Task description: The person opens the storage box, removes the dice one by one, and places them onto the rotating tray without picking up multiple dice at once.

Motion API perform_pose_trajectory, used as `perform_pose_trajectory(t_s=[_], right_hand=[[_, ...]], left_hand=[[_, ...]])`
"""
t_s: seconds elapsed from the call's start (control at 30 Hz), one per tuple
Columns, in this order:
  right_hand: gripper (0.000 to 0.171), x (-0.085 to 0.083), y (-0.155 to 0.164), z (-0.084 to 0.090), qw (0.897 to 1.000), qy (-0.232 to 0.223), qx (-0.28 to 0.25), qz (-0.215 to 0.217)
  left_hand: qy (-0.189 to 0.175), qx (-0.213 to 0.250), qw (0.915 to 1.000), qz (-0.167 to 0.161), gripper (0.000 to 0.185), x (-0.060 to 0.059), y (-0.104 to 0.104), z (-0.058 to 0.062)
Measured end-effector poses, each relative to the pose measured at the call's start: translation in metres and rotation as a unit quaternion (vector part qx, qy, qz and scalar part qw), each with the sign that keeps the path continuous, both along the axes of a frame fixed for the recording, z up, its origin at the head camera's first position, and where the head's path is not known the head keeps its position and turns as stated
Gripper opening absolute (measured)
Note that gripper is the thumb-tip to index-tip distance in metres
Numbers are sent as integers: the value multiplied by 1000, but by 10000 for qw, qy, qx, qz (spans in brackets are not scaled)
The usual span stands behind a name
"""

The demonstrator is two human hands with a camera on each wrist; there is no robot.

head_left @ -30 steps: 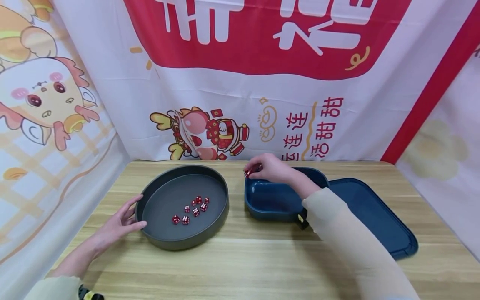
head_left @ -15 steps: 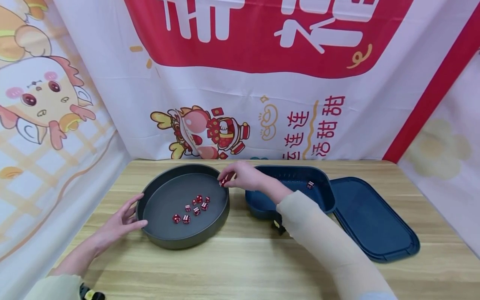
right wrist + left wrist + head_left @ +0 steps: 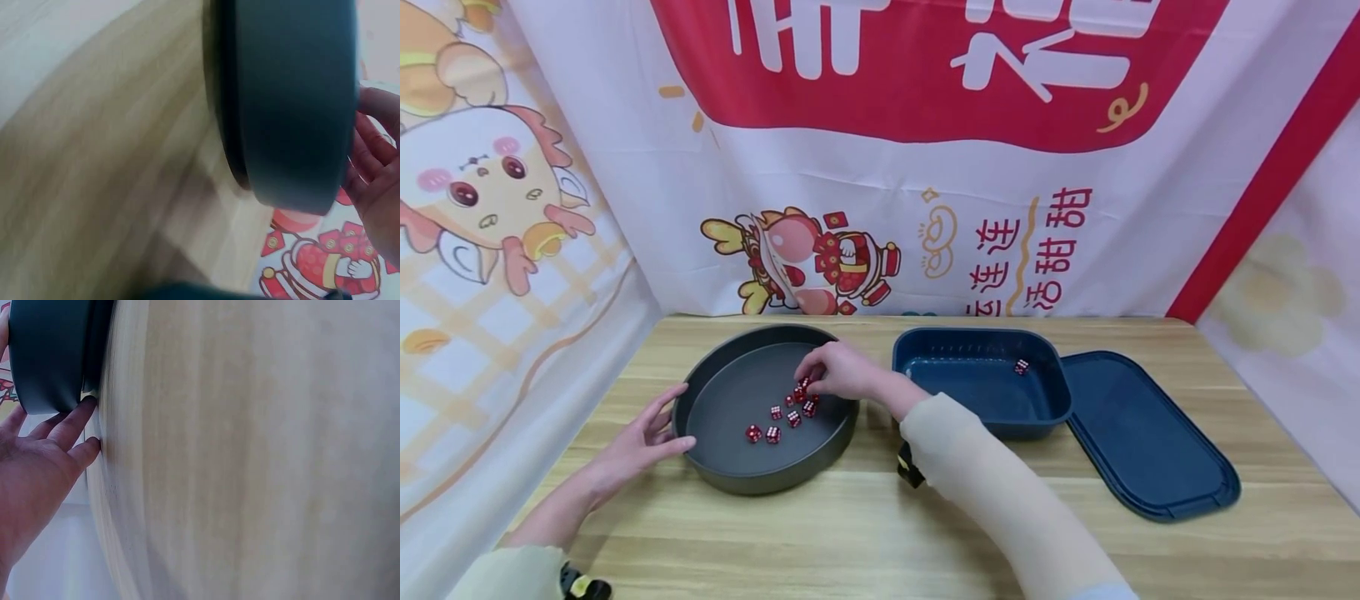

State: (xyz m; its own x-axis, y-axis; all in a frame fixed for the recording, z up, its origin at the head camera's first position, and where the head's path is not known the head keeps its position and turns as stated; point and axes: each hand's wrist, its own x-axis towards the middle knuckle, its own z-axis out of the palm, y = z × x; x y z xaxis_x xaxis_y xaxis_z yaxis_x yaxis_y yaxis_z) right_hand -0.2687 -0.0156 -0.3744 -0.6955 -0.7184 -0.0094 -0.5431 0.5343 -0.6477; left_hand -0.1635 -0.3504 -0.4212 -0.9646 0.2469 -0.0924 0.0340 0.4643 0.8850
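Right hand pinches a red die (no long axis) over the round tray; left hand flat.

— Anything readable here?
— Only the banner behind the table: small red characters 连连 and 甜甜 run down beside the cartoon mascot.
— And the big white characters above?
— Cropped, unreadable.

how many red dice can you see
About 8 dice: some 7 in the round tray, clustered near the right hand, and 1 in the blue bin. The fingers may hide more.
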Motion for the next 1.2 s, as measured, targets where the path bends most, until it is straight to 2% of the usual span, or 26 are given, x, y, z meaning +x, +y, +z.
perform_pose_trajectory(t_s=[0.23, 0.43, 0.87, 1.2], right_hand=[[21, -4, -19, -10, 10000, -32, 23, -63], [23, -10, -29, -15, 9996, -46, -3, -289], [22, -27, -25, -21, 9986, 22, 95, -522], [24, -27, -24, -22, 9981, 106, 164, -592]], left_hand=[[-1, 4, 10000, -1, 87, 0, 0, 1], [-29, 22, 10000, 34, 88, 1, 1, 3], [-50, 34, 10000, 56, 88, 0, 2, 1], [-54, 15, 10000, 66, 88, 1, 1, 1]])
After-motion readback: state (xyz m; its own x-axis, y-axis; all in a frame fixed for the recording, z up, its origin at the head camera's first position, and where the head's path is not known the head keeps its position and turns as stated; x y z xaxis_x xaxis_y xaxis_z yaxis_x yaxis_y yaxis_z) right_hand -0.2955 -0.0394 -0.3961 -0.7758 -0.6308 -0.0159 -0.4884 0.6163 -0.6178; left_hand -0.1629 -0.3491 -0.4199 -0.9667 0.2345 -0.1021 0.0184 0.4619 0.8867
